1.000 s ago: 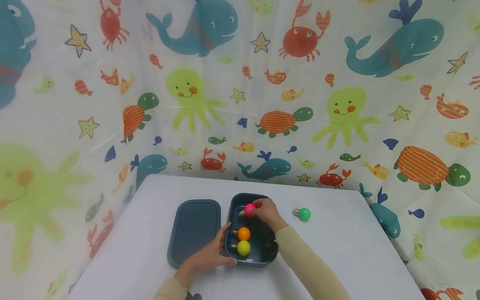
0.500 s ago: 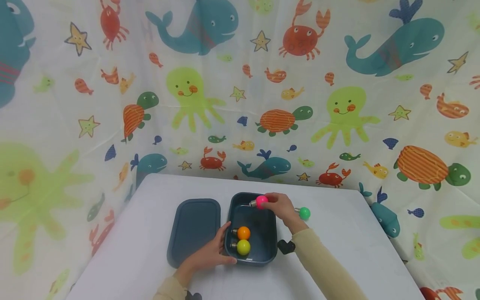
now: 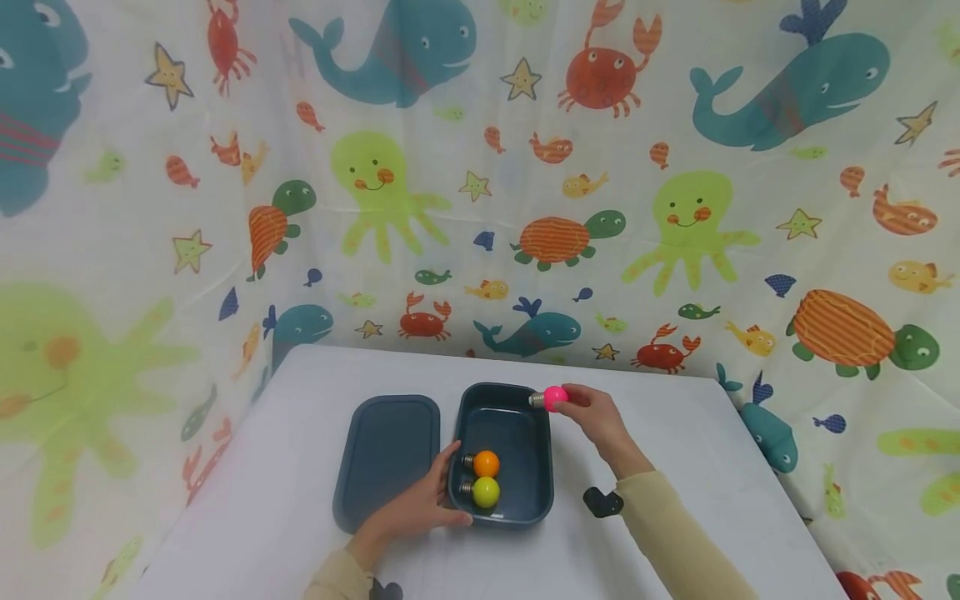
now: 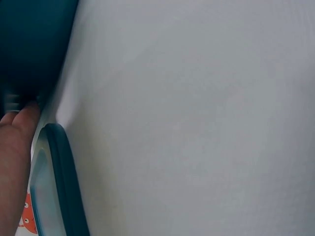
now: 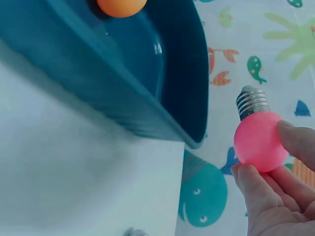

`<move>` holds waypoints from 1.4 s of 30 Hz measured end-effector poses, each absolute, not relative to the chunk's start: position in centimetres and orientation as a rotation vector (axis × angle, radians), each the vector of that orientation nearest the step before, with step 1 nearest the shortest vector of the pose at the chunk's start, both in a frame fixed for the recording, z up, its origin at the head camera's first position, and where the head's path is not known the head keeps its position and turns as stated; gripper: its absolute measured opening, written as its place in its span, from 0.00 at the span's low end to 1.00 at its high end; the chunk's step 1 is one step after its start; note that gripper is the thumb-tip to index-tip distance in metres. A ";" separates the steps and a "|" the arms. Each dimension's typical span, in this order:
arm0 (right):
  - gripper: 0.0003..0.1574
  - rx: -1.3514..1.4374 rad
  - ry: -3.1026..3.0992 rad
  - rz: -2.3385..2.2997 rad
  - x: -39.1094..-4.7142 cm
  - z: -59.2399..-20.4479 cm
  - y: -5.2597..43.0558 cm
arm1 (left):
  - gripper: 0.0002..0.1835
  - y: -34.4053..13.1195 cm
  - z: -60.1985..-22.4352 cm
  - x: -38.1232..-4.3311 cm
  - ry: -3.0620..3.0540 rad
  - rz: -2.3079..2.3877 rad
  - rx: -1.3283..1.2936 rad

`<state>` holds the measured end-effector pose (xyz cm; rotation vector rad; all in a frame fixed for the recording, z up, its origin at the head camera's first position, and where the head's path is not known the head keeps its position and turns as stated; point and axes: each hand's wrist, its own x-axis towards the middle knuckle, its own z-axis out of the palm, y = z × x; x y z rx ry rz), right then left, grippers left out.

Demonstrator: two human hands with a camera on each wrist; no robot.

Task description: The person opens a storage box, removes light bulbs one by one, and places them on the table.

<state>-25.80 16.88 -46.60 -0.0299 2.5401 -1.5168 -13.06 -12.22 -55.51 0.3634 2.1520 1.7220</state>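
In the head view, my right hand [image 3: 598,419] pinches a pink light bulb [image 3: 556,398] by its round end, beyond the right rim of a dark blue bin [image 3: 517,521]. The right wrist view shows the bulb's silver screw base [image 5: 252,102] pointing away from the fingers. My left hand [image 3: 412,510] rests at the bin's near left corner, fingers along the left wall and thumb at the near side. Inside the bin, an orange bulb [image 3: 487,464] and a yellow bulb [image 3: 486,492] lie side by side, bases to the left.
A dark blue lid [image 3: 393,450] lies flat on the white table [image 3: 300,467], left of the bin. In the right wrist view a small metal piece [image 5: 134,232] shows at the bottom edge. A curtain [image 3: 480,167] printed with sea animals hangs behind the table.
My right hand has lifted the pink bulb from the bin and carried it right, past the rim. The green bulb on the table is now hidden behind that hand. My left hand stays in place.
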 end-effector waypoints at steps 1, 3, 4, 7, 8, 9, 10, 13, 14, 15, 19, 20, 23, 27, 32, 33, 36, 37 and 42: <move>0.37 -0.027 2.540 -1.517 -25.8 -46.6 17.1 | 0.61 -12.2 -55.5 -13.1 2.153 1.722 0.362; 0.37 -0.016 2.542 -1.509 -25.8 -46.7 17.4 | 0.61 -12.2 -55.6 -13.2 2.152 1.719 0.354; 0.38 -0.009 2.541 -1.508 -25.8 -46.7 17.5 | 0.61 -12.2 -55.6 -13.2 2.152 1.720 0.354; 0.38 0.003 2.537 -1.504 -25.8 -46.7 18.0 | 0.61 -12.2 -55.8 -13.3 2.155 1.719 0.349; 0.38 0.009 2.536 -1.504 -25.8 -46.7 18.2 | 0.61 -12.3 -55.8 -13.4 2.156 1.718 0.350; 0.38 0.009 2.535 -1.505 -25.7 -46.7 18.4 | 0.61 -12.3 -55.9 -13.4 2.159 1.716 0.350; 0.38 0.015 2.531 -1.508 -25.7 -46.7 18.6 | 0.61 -12.3 -55.9 -13.4 2.161 1.715 0.350; 0.37 0.029 2.519 -1.518 -25.6 -46.7 19.2 | 0.61 -12.3 -56.0 -13.5 2.166 1.710 0.344; 0.37 0.033 2.515 -1.520 -25.6 -46.7 19.4 | 0.61 -12.3 -56.0 -13.5 2.166 1.710 0.345; 0.37 0.032 2.514 -1.519 -25.6 -46.6 19.7 | 0.61 -12.3 -55.9 -13.5 2.165 1.711 0.345; 0.37 0.057 2.510 -1.511 -25.4 -46.6 20.6 | 0.61 -12.3 -55.9 -13.5 2.163 1.714 0.351; 0.37 0.059 2.513 -1.505 -25.4 -46.6 20.9 | 0.61 -12.3 -55.9 -13.5 2.163 1.714 0.352; 0.37 0.077 2.520 -1.494 -25.3 -46.8 21.6 | 0.61 -12.3 -55.9 -13.5 2.167 1.710 0.355; 0.36 0.096 2.529 -1.472 -25.1 -47.2 22.5 | 0.61 -12.3 -56.1 -13.5 2.166 1.711 0.356; 0.36 0.107 2.532 -1.449 -24.9 -47.8 23.6 | 0.61 -12.4 -56.4 -13.6 2.163 1.708 0.369; 0.35 0.110 2.532 -1.444 -24.8 -47.9 23.8 | 0.61 -12.4 -56.4 -13.6 2.163 1.707 0.371; 0.36 0.120 2.531 -1.435 -24.7 -48.2 24.2 | 0.60 -12.4 -56.5 -13.7 2.160 1.709 0.377; 0.36 0.127 2.532 -1.430 -24.7 -48.3 24.3 | 0.60 -12.4 -56.5 -13.7 2.159 1.710 0.379; 0.36 0.169 2.516 -1.432 -24.5 -49.0 24.6 | 0.60 -12.4 -56.5 -13.7 2.155 1.713 0.376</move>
